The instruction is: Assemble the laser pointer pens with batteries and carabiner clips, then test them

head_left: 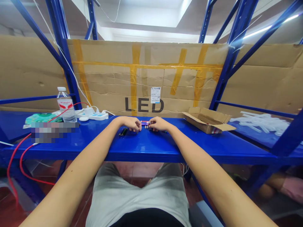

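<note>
My left hand [133, 124] and my right hand [158, 124] face each other low over the blue tabletop [142, 145]. Fingers and thumb are drawn together on each; whatever they hold is too small to make out. In the gap between the hands lie slim, shiny purple and red sticks [144, 122]. Just in front of these sit several tiny silvery pieces [146, 127], close to my right fingertips. Black, glossy tube-like pieces [123, 132] rest beside my left hand. Small dark items [165, 131] show partly from under my right wrist.
An open cardboard box [204, 121] stands at right, with white plastic tubes [262, 123] beyond it. At left are a water bottle [65, 105], a green packet [42, 118], a white power strip [98, 116] and a red cable [21, 157]. Large cardboard [106, 82] backs the table.
</note>
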Demonstrator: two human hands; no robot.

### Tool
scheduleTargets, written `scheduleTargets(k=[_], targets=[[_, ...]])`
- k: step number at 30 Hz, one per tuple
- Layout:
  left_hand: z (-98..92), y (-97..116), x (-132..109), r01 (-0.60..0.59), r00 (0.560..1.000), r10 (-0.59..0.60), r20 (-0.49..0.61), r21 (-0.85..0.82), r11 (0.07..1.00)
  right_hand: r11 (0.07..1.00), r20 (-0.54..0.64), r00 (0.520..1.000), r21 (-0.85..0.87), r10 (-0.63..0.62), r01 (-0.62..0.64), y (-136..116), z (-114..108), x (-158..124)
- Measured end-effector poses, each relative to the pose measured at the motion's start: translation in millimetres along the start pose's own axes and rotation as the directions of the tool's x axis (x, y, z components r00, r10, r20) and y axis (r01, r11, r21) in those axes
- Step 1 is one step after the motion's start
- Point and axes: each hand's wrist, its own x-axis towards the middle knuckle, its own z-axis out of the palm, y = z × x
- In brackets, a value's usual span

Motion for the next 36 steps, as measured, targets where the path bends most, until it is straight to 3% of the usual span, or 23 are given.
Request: scheduleTargets(k=[6, 8, 11, 13, 16, 18, 20, 26, 29, 32, 36], targets=[[3.1, -2.7, 0.8, 0.018, 0.998, -0.020, 0.053, 0.031, 0.999, 1.000, -0.002, 1.000, -0.013, -0.017, 0.017, 0.8, -0.5, -0.1], [6.9, -5.3, 6.6, -0.012, 1.000, 0.012, 0.004, 0.048, 0.999, 1.000, 0.006, 1.000, -0.010, -0.021, 0.021, 0.5, -0.6, -0.4], [15.6, -7.7, 18.3, -0.079, 0.984, 0.087, -0.153, 0.060, 0.995, 1.000, 0.014, 1.000, -0.006, -0.009, 0.009, 0.7, -0.6, -0.6], [21.6, -7.0, 25.3, -0.110, 0.947, 0.138, -0.289, 0.111, 0.988, 1.000, 0.002, 1.000, -0.017, 0.000, 0.000, 2.4, -0.6, 0.3], [27.3, -3.4, 31.1, -0.175, 0.844, 0.243, -0.478, 0.181, 0.968, 0.998, -0.031, 0.999, -0.060, -0.012, 0.011, 6.6, -1.1, 2.7], [28.8, -0.9, 32.2, -0.221, 0.782, 0.281, -0.556, 0.174, 0.960, 0.993, -0.057, 0.997, -0.111, -0.047, 0.041, 8.7, -1.7, 4.0], [29.6, 0.5, 32.8, -0.273, 0.754, 0.294, -0.587, 0.128, 0.954, 0.983, -0.077, 0.992, -0.166, -0.097, 0.083, 9.5, -2.2, 4.6], [32.5, 0.4, 35.6, -0.348, 0.757, 0.272, -0.594, -0.013, 0.938, 0.950, -0.111, 0.964, -0.230, -0.240, 0.210, 9.0, -0.7, 5.3], [33.8, 1.8, 34.8, -0.328, 0.784, 0.216, -0.582, -0.093, 0.940, 0.938, -0.130, 0.946, -0.221, -0.298, 0.265, 9.3, 1.0, 7.3], [34.4, 5.4, 32.6, -0.297, 0.817, 0.145, -0.557, -0.192, 0.935, 0.931, -0.123, 0.939, -0.224, -0.320, 0.288, 9.8, 2.6, 9.6], [32.8, 9.6, 30.3, -0.332, 0.809, 0.121, -0.576, -0.277, 0.902, 0.940, -0.174, 0.939, -0.228, -0.296, 0.254, 10.9, 5.2, 10.8]])
